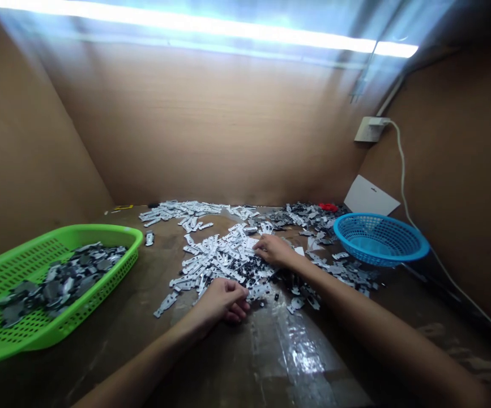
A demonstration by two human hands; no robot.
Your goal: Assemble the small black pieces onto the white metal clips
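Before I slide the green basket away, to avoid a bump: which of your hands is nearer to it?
Left. The left hand is right of the green basket, at the near edge of the pile; the right hand is farther right, over it.

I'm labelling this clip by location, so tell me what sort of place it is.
Likely a small-parts workbench: loose metal pieces heaped up, a green basket of parts, wooden panels around.

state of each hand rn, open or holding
Left hand: fingers curled, whether holding anything can't be told.
Right hand: fingers at the white parts, grip can't be told.
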